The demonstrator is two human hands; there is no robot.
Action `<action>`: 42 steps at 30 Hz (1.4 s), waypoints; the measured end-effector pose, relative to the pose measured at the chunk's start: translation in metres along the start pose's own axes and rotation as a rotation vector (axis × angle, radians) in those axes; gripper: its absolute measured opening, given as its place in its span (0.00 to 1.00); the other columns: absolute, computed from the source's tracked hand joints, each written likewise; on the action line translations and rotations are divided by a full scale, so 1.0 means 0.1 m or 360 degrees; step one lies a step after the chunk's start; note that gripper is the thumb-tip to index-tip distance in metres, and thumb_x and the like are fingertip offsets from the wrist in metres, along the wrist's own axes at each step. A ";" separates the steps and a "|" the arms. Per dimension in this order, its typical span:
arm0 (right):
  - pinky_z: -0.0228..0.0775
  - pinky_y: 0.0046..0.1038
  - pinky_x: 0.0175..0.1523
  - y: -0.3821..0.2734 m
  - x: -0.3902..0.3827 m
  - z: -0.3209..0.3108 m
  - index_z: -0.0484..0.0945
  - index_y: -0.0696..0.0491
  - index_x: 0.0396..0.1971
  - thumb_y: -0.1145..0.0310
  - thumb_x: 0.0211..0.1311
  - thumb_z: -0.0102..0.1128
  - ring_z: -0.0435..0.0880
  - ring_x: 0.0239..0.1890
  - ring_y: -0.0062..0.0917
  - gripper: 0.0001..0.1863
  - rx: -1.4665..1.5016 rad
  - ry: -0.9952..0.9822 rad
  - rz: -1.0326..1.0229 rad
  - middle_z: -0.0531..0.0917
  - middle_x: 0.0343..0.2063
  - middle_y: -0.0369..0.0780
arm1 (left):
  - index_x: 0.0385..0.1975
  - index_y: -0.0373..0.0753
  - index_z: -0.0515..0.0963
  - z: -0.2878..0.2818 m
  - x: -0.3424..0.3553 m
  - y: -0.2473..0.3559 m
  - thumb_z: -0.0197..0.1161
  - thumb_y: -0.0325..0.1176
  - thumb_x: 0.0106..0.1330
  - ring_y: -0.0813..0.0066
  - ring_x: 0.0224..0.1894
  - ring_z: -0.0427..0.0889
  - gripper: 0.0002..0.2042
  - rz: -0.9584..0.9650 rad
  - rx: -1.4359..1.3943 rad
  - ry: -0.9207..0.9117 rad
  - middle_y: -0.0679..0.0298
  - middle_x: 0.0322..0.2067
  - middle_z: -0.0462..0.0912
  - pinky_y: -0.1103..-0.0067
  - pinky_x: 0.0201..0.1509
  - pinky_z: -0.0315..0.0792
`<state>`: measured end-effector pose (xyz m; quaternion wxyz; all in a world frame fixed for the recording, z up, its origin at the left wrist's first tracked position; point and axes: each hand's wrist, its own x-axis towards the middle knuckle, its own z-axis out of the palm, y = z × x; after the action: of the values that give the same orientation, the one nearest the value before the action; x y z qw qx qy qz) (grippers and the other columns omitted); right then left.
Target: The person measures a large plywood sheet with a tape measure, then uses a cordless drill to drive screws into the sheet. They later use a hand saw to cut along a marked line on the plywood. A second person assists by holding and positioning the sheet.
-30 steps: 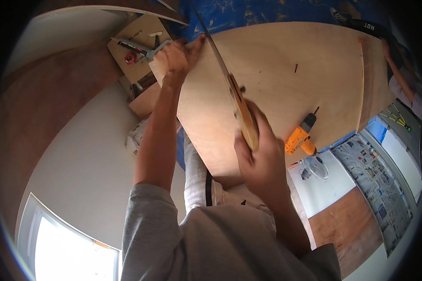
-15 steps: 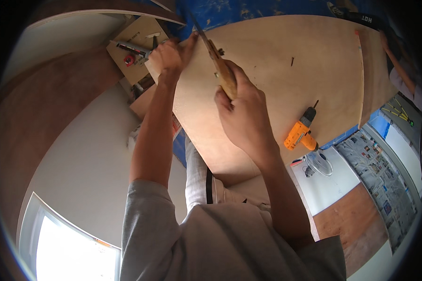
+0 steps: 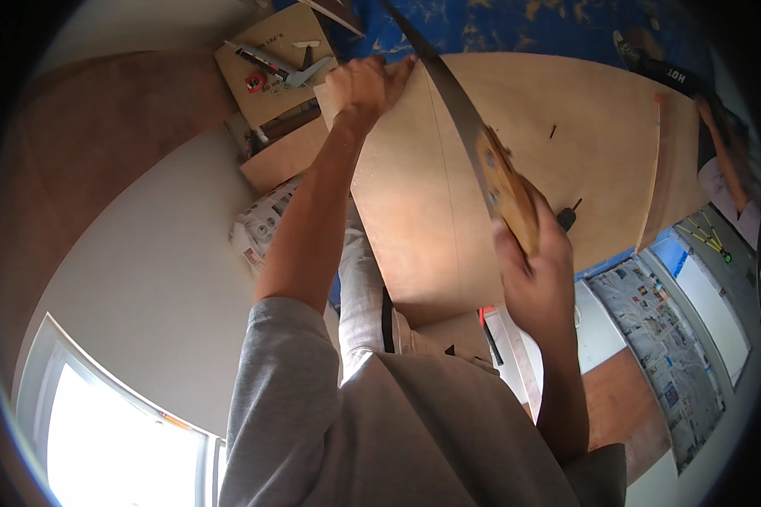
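Note:
My right hand point(image 3: 539, 262) is wrapped round the wooden handle of a handsaw point(image 3: 451, 89). The saw's long metal blade slants up and left, its tip at the far edge of a large plywood sheet point(image 3: 406, 211). At the sheet's far left corner, my left hand point(image 3: 359, 89) grips the edge, thumb stretched out toward the blade. A thin line runs across the plywood between my hands. Behind my right hand, only the dark chuck and bit of a power drill point(image 3: 568, 218) show. A screw point(image 3: 553, 131) lies on the sheet.
Beyond my left hand, a smaller board point(image 3: 271, 42) carries a red tape measure point(image 3: 255, 82) and a caulking gun point(image 3: 271, 61). Another person's arm point(image 3: 719, 144) reaches the sheet's far right end. Blue sheeting point(image 3: 499, 25) covers the floor beyond. A wooden strip point(image 3: 654, 169) crosses the plywood at right.
The view has shifted. My right hand has drawn the saw back toward me and to the right, and now covers most of the drill. My left hand stays at the plywood's corner.

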<state>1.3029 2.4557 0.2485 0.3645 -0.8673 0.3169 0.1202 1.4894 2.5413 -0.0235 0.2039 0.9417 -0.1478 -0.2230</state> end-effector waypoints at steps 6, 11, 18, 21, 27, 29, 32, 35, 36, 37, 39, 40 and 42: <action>0.75 0.41 0.54 -0.10 0.66 0.34 0.71 0.59 0.64 0.70 0.67 0.55 0.86 0.46 0.47 0.25 0.0122 -0.0125 0.0262 0.84 0.43 0.55 | 0.35 0.41 0.89 -0.19 0.05 -0.12 0.47 0.74 0.66 0.54 0.40 0.90 0.39 0.0288 0.0170 -0.0111 0.51 0.36 0.89 0.64 0.45 0.81; 0.75 0.39 0.53 -0.09 0.45 0.32 0.70 0.59 0.65 0.69 0.68 0.55 0.87 0.45 0.46 0.26 0.0123 -0.0119 0.0368 0.85 0.43 0.54 | 0.33 0.38 0.88 -0.19 0.07 -0.13 0.43 0.75 0.68 0.55 0.40 0.90 0.42 0.0290 0.0254 -0.0174 0.52 0.36 0.90 0.64 0.44 0.83; 0.76 0.38 0.52 -0.12 -0.42 0.01 0.68 0.61 0.67 0.71 0.70 0.53 0.87 0.44 0.41 0.26 0.0183 -0.0133 0.0684 0.84 0.47 0.53 | 0.34 0.37 0.88 -0.22 0.11 -0.15 0.41 0.74 0.70 0.55 0.42 0.90 0.42 0.0296 0.0248 -0.0274 0.49 0.36 0.89 0.64 0.48 0.82; 0.75 0.38 0.53 -0.04 -0.31 0.02 0.70 0.61 0.66 0.71 0.70 0.54 0.86 0.45 0.42 0.25 0.0275 -0.0044 0.0615 0.84 0.48 0.53 | 0.40 0.37 0.88 -0.23 0.09 -0.14 0.41 0.76 0.68 0.49 0.47 0.88 0.43 0.0272 0.0173 -0.0322 0.46 0.40 0.88 0.61 0.52 0.81; 0.75 0.39 0.53 0.05 0.82 0.51 0.73 0.59 0.62 0.67 0.68 0.54 0.87 0.44 0.43 0.24 0.0059 -0.0034 0.0130 0.85 0.42 0.53 | 0.38 0.39 0.89 -0.25 0.06 -0.12 0.44 0.73 0.70 0.54 0.42 0.90 0.39 0.0245 0.0186 -0.0266 0.52 0.37 0.90 0.64 0.50 0.82; 0.75 0.39 0.52 0.10 1.15 0.64 0.74 0.58 0.61 0.65 0.67 0.54 0.87 0.44 0.43 0.24 0.0088 -0.0036 0.0158 0.85 0.41 0.53 | 0.39 0.39 0.89 -0.25 0.07 -0.12 0.44 0.72 0.70 0.55 0.43 0.90 0.39 0.0245 0.0172 -0.0264 0.52 0.37 0.90 0.64 0.50 0.82; 0.76 0.40 0.51 0.18 1.22 0.68 0.75 0.58 0.60 0.65 0.67 0.55 0.87 0.43 0.44 0.24 0.0146 -0.0079 0.0228 0.86 0.40 0.53 | 0.40 0.40 0.89 -0.25 0.06 -0.11 0.45 0.72 0.70 0.56 0.44 0.90 0.38 0.0233 0.0183 -0.0295 0.53 0.37 0.90 0.65 0.50 0.82; 0.68 0.27 0.32 0.19 0.89 0.58 0.73 0.55 0.63 0.66 0.71 0.56 0.76 0.25 0.24 0.23 0.0174 -0.0036 0.0152 0.77 0.27 0.39 | 0.39 0.40 0.89 -0.26 0.06 -0.10 0.44 0.73 0.69 0.56 0.44 0.90 0.39 0.0219 0.0220 -0.0238 0.53 0.37 0.90 0.65 0.50 0.82; 0.69 0.28 0.33 0.17 0.70 0.54 0.72 0.56 0.64 0.67 0.71 0.56 0.77 0.26 0.26 0.24 0.0127 -0.0018 0.0153 0.78 0.30 0.40 | 0.39 0.40 0.89 -0.26 0.06 -0.10 0.44 0.73 0.69 0.56 0.44 0.90 0.39 0.0220 0.0238 -0.0229 0.53 0.37 0.90 0.65 0.50 0.82; 0.71 0.29 0.35 0.14 0.50 0.48 0.71 0.56 0.65 0.68 0.70 0.56 0.79 0.28 0.27 0.24 0.0079 -0.0001 0.0155 0.79 0.33 0.42 | 0.39 0.40 0.89 -0.26 0.06 -0.09 0.44 0.73 0.69 0.56 0.44 0.90 0.39 0.0231 0.0244 -0.0272 0.54 0.37 0.90 0.65 0.50 0.82; 0.76 0.36 0.49 0.09 0.09 0.35 0.69 0.59 0.66 0.69 0.68 0.55 0.87 0.41 0.39 0.27 0.0047 -0.0033 0.0312 0.84 0.45 0.52 | 0.43 0.41 0.88 -0.28 0.10 -0.09 0.42 0.76 0.67 0.53 0.49 0.88 0.42 0.0174 0.0176 -0.0389 0.51 0.43 0.89 0.63 0.55 0.80; 0.76 0.36 0.49 0.08 -0.08 0.29 0.69 0.59 0.67 0.69 0.69 0.54 0.87 0.41 0.38 0.27 0.0068 -0.0079 0.0431 0.84 0.46 0.52 | 0.46 0.41 0.88 -0.28 0.11 -0.09 0.42 0.78 0.65 0.52 0.52 0.87 0.43 0.0142 0.0139 -0.0479 0.49 0.47 0.88 0.61 0.57 0.79; 0.75 0.35 0.50 0.03 -0.34 0.18 0.67 0.60 0.68 0.69 0.69 0.54 0.86 0.43 0.35 0.28 0.0190 -0.0111 0.0658 0.84 0.46 0.51 | 0.46 0.41 0.88 -0.27 0.12 -0.09 0.42 0.78 0.65 0.52 0.52 0.87 0.43 0.0154 0.0191 -0.0447 0.49 0.46 0.88 0.61 0.57 0.79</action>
<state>1.2750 2.4826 0.2490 0.3936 -0.7560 0.4818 0.2035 1.5143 2.5537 -0.0099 0.1351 0.9036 -0.2332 -0.3331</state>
